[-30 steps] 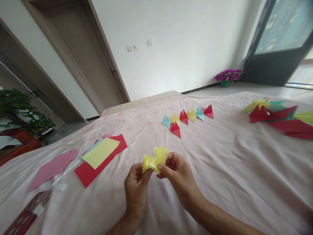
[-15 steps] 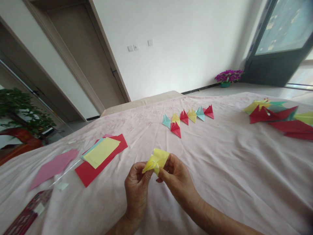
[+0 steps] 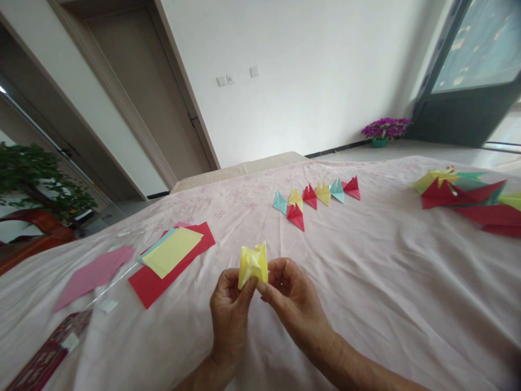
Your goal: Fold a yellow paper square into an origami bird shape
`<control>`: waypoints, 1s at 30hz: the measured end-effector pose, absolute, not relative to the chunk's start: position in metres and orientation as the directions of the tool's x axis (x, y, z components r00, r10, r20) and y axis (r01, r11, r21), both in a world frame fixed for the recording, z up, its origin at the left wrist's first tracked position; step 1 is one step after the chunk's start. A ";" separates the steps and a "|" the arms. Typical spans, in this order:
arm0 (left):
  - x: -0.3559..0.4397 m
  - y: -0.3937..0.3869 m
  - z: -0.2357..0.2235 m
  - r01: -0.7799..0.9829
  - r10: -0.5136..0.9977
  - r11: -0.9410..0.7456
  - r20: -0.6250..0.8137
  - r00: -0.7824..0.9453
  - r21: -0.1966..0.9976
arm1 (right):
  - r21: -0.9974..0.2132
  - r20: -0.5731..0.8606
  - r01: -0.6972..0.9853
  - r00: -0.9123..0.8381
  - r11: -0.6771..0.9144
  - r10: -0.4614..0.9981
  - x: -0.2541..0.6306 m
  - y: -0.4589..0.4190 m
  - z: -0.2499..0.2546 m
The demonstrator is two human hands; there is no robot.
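Since the earlier frame, the yellow paper [image 3: 252, 266] has turned upright, and the flap that spread towards my right hand [image 3: 301, 304] now stands up as a narrow side. I hold the piece just below the middle of the frame: my left hand [image 3: 230, 307] pinches its lower left between thumb and fingers, and my right thumb and bent forefinger close on its lower right edge. It looks like a small open cup, with two peaked sides and a pale, raised fold between them. The paper is thin and slightly glossy, its edges creased, and my fingers and thumbs hide its base and back. Beneath lies a pale pink cloth [image 3: 378, 304], softly wrinkled, with a faint flower pattern. Above centre, a slanting row of pointed folded pieces [image 3: 310, 196] in blue, yellow and red stands on it, with one red piece [image 3: 296, 216] in front. Left of my hands, a flat yellow sheet [image 3: 174, 251] lies over a larger red sheet [image 3: 150, 290], near a pink sheet [image 3: 93, 274]. At the right edge sits a pile of bigger folded paper [image 3: 442, 193], red, yellow and green.
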State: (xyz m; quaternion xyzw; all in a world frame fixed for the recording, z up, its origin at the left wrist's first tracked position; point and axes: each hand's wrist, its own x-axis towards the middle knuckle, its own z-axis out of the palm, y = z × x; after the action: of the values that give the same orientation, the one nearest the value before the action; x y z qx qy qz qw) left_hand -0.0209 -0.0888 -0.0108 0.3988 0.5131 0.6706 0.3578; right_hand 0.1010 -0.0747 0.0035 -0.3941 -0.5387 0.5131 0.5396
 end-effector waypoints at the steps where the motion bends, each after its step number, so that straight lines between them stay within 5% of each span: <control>1: -0.021 -0.089 -0.010 -0.053 0.892 -0.209 0.168 -0.421 0.976 | -0.980 0.177 -0.116 -0.102 0.165 0.979 0.101 -0.075 0.003; 13: -0.018 -0.091 -0.006 0.009 0.896 -0.222 0.208 -0.393 0.975 | -0.978 0.206 -0.003 -0.112 0.207 0.972 0.102 -0.073 0.003; 25: -0.017 -0.090 -0.011 -0.254 0.966 -0.131 0.066 -0.250 0.958 | -0.945 0.267 -0.249 -0.211 0.212 0.940 0.099 -0.078 0.006; 30: -0.017 -0.086 -0.008 -0.294 0.975 -0.059 -0.008 -0.221 0.954 | -0.920 0.374 0.067 -0.142 0.386 0.916 0.105 -0.071 0.003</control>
State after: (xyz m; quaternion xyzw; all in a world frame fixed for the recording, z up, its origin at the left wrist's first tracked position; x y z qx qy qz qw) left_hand -0.0172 -0.0864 -0.0080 0.3670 0.4644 0.6284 0.5048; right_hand 0.1050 -0.0706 0.0026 -0.3835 -0.6411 0.4000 0.5310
